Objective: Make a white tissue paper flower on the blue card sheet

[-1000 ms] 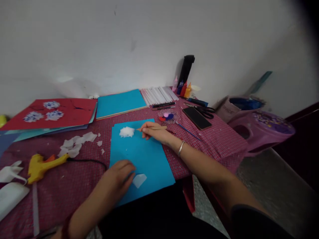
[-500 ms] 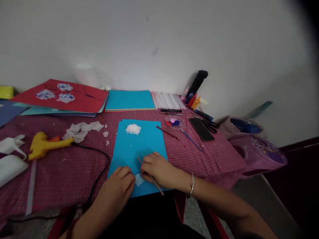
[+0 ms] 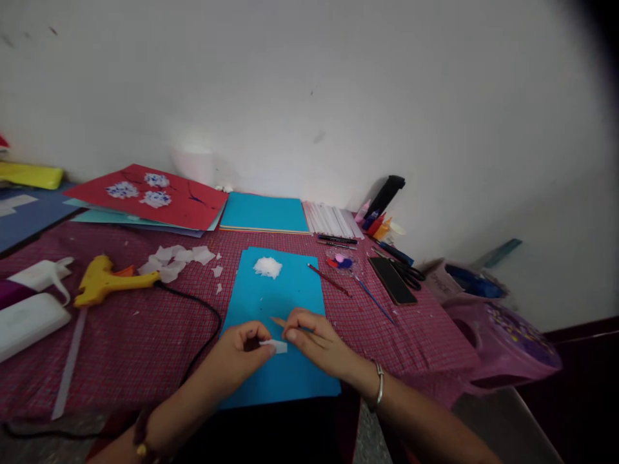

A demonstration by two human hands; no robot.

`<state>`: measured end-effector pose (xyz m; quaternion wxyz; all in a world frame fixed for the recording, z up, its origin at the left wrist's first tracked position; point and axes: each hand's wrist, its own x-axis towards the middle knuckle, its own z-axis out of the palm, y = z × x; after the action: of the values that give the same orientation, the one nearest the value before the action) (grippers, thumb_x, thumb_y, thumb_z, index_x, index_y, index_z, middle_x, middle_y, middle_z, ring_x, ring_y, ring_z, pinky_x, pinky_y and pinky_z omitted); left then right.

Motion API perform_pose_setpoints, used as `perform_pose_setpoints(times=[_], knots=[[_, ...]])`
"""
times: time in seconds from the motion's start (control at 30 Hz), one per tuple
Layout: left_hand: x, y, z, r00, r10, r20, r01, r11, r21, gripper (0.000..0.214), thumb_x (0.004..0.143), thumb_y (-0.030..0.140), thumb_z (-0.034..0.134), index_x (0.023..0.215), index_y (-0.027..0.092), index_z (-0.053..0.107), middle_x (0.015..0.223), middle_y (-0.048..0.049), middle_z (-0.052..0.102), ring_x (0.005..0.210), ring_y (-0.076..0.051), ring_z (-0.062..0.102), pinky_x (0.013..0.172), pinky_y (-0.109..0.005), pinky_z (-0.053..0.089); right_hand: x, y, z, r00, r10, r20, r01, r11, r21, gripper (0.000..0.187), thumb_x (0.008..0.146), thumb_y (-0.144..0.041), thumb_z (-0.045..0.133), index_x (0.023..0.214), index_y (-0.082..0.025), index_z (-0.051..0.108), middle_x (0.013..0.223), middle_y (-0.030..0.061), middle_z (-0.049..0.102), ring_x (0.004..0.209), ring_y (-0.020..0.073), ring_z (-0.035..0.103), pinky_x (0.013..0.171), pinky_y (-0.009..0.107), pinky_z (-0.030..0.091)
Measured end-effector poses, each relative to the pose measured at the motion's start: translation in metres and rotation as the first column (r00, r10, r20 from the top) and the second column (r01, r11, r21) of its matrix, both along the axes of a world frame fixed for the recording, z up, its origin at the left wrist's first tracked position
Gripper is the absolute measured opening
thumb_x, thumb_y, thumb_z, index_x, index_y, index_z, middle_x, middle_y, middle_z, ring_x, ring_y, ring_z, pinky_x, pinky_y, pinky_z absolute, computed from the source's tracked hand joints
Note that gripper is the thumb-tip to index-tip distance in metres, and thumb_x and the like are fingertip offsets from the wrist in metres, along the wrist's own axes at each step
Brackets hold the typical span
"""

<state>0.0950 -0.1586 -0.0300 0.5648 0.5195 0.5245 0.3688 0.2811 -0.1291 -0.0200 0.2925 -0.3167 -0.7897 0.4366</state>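
My left hand pinches a small piece of white paper between thumb and fingers, above the blue sheet. Close beside it, my right hand is closed around a thin wooden stick; only its light tip shows past the fingers. A ruffled white paper puff sits near the top of the blue sheet. A dark red pencil lies across the sheet's right edge onto the cloth.
Left: yellow glue gun with a black cord, torn white paper, white bottle. Behind: red sheet with white-and-blue puffs, blue stack, glue sticks. Right: blue paintbrush, phone, scissors, pink basket.
My left hand has lifted the white paper piece from the blue sheet. My right hand has turned, still holding the stick. The whole view has shifted slightly.
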Motion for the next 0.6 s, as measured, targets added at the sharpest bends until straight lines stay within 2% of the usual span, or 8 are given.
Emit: perform_pose_setpoints(times=[0.17, 0.3, 0.37, 0.47, 0.53, 0.6], knots=[[0.003, 0.001, 0.002, 0.992, -0.002, 0.127, 0.011, 0.997, -0.071, 0.025, 0.057, 0.04, 0.064, 0.055, 0.021, 0.046, 0.049, 0.0076, 0.039, 0.044, -0.008, 0.03, 0.044, -0.022, 0.024, -0.002, -0.003, 0.001, 0.999, 0.033, -0.017, -0.032, 0.999, 0.042, 0.024, 0.075, -0.038, 0.069, 0.09, -0.022, 0.059, 0.088, 0.002, 0.057, 0.085, 0.0168, 0.053, 0.075, 0.03, 0.043], [0.006, 0.0, -0.006, 0.971, -0.034, 0.237, 0.079, 0.98, -0.183, 0.029, 0.06, 0.043, 0.065, 0.064, 0.022, 0.047, 0.051, 0.01, 0.039, 0.039, -0.005, 0.024, 0.04, -0.022, 0.018, -0.006, -0.005, 0.003, 0.998, -0.039, -0.05, 0.036, 0.998, -0.048, 0.013, 0.081, -0.032, 0.062, 0.082, -0.02, 0.057, 0.082, 0.0006, 0.056, 0.078, 0.0141, 0.053, 0.071, 0.027, 0.043], [0.007, 0.0, -0.009, 0.971, -0.063, 0.231, 0.099, 0.984, -0.146, 0.03, 0.062, 0.045, 0.064, 0.064, 0.021, 0.045, 0.051, 0.0098, 0.039, 0.039, -0.005, 0.025, 0.04, -0.022, 0.018, -0.006, -0.007, 0.002, 0.996, -0.056, -0.073, 0.048, 0.994, -0.102, 0.013, 0.083, -0.032, 0.059, 0.08, -0.019, 0.057, 0.08, 0.0004, 0.056, 0.076, 0.0133, 0.052, 0.07, 0.026, 0.042], [0.004, 0.002, -0.008, 0.985, -0.088, 0.146, 0.09, 0.996, -0.006, 0.03, 0.065, 0.042, 0.062, 0.06, 0.02, 0.043, 0.052, 0.0086, 0.039, 0.044, -0.006, 0.03, 0.043, -0.021, 0.023, -0.006, -0.004, 0.001, 0.993, -0.073, -0.095, 0.058, 0.987, -0.15, 0.016, 0.084, -0.033, 0.057, 0.076, -0.018, 0.057, 0.077, -0.0004, 0.054, 0.073, 0.0124, 0.051, 0.068, 0.026, 0.043], [-0.006, 0.01, 0.0, 0.995, -0.08, 0.067, 0.075, 0.995, 0.071, 0.026, 0.064, 0.039, 0.062, 0.06, 0.019, 0.045, 0.052, 0.0079, 0.04, 0.048, -0.007, 0.033, 0.046, -0.02, 0.025, -0.006, 0.004, 0.003, 0.984, -0.105, -0.143, 0.076, 0.978, -0.193, 0.018, 0.084, -0.033, 0.057, 0.074, -0.019, 0.056, 0.073, -0.0012, 0.053, 0.073, 0.0127, 0.053, 0.074, 0.027, 0.045], [-0.022, 0.026, 0.015, 0.997, -0.069, -0.024, 0.071, 0.992, 0.101, 0.022, 0.063, 0.037, 0.062, 0.062, 0.019, 0.05, 0.051, 0.0081, 0.041, 0.048, -0.007, 0.034, 0.046, -0.02, 0.026, -0.005, 0.021, 0.006, 0.962, -0.157, -0.221, 0.104, 0.967, -0.233, 0.016, 0.083, -0.032, 0.058, 0.074, -0.019, 0.056, 0.071, -0.002, 0.053, 0.075, 0.0132, 0.056, 0.082, 0.03, 0.045]])
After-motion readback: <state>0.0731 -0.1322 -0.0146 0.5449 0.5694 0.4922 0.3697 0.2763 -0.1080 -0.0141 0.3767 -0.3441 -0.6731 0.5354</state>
